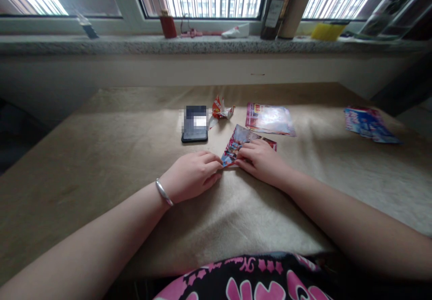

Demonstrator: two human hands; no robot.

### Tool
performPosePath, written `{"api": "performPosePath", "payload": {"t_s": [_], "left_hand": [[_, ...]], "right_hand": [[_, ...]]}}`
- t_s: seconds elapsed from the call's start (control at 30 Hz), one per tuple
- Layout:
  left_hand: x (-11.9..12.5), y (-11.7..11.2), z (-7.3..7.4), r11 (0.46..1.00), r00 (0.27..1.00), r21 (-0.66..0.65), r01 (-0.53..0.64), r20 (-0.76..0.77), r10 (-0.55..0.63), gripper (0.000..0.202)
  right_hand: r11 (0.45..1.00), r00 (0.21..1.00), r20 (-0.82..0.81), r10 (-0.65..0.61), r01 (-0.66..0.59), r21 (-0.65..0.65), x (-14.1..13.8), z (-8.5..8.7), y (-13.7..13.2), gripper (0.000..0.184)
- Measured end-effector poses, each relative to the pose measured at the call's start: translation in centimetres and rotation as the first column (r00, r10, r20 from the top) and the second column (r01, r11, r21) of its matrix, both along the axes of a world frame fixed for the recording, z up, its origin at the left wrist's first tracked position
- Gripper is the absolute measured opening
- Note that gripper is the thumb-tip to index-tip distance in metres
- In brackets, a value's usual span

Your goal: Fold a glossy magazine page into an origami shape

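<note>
A colourful printed sheet of paper (238,136), folded to a point at its near left corner, lies on the table between my hands. My left hand (197,174), with a silver bangle on its wrist, has its fingers closed at that corner. Curled over the sheet's near edge, the fingers of my right hand (261,160) press and grip it from the right and cover part of it. Just beyond my left hand lies a black phone (195,136) with a blurred screen. A folded paper bird (222,110), red and white, stands beside the phone.
A stack of printed sheets (270,119) lies behind my right hand. More blue printed papers (371,124) are fanned at the far right. The table (101,156) ends at a wall under a stone windowsill (128,44), which holds a dark jar (272,14) and a red container (168,25).
</note>
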State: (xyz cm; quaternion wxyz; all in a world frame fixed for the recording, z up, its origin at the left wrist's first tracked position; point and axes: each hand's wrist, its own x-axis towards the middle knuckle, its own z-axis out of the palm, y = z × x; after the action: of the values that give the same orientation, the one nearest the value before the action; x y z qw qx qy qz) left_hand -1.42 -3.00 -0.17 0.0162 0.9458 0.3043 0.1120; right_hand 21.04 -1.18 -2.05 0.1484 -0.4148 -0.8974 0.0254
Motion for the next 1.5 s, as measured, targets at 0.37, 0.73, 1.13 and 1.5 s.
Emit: {"api": "performPosePath", "payload": {"t_s": [0.37,0.73,1.13,1.5], "left_hand": [[0.50,-0.14,-0.59,0.998,0.998,-0.055,-0.016,0.057,0.019,0.028],[0.47,0.07,-0.77,0.995,1.000,0.094,0.013,-0.016,-0.011,0.027],[0.60,0.06,-0.72,0.994,1.000,0.110,0.005,-0.018,-0.003,0.025],[0.74,-0.07,-0.29,0.991,0.995,0.130,-0.031,-0.089,0.043,0.024]], "right_hand": [[0.997,0.998,-0.028,-0.057,0.055,-0.050,-0.10,-0.12,0.43,0.018],[0.993,0.994,-0.034,-0.108,0.107,-0.045,-0.18,-0.30,0.73,0.017],[0.990,0.992,-0.035,-0.124,0.121,-0.076,-0.25,-0.44,0.96,0.016],[0.989,0.992,-0.035,-0.124,0.120,-0.086,-0.20,-0.50,1.02,0.017]]}}
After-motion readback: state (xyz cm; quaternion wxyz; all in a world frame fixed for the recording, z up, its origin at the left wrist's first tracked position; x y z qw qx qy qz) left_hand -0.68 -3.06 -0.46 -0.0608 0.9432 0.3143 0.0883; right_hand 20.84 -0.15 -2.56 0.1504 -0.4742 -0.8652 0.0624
